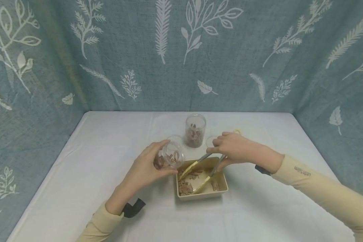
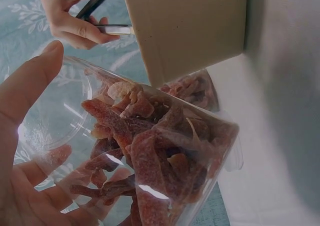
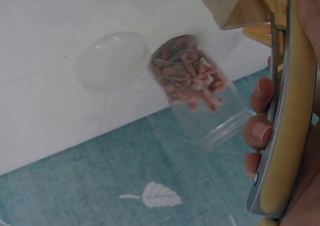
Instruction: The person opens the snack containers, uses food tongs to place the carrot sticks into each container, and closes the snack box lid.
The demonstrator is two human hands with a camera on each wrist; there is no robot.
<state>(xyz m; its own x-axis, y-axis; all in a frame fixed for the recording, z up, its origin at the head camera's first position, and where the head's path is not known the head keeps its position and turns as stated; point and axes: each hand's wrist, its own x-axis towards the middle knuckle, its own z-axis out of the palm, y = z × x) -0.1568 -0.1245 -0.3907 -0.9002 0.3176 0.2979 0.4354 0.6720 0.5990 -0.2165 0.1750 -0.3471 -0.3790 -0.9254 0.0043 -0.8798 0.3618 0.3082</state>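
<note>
Beige and rectangular, the box [image 1: 202, 197] sits just below centre in your head view, brown strips [image 1: 186, 188] scattered across its floor. Your left hand [image 1: 148, 168], left of centre, has thumb and fingers wrapped round a tilted clear jar [image 1: 173, 155] of similar strips, beside the box's upper-left corner. Your right hand [image 1: 233, 148], right of centre, curls round the tongs [image 1: 190, 168], whose yellow ends stand spread inside the box. Above it, you have a second jar [image 1: 194, 136] upright, partly filled, near a clear lid [image 3: 114, 61].
</note>
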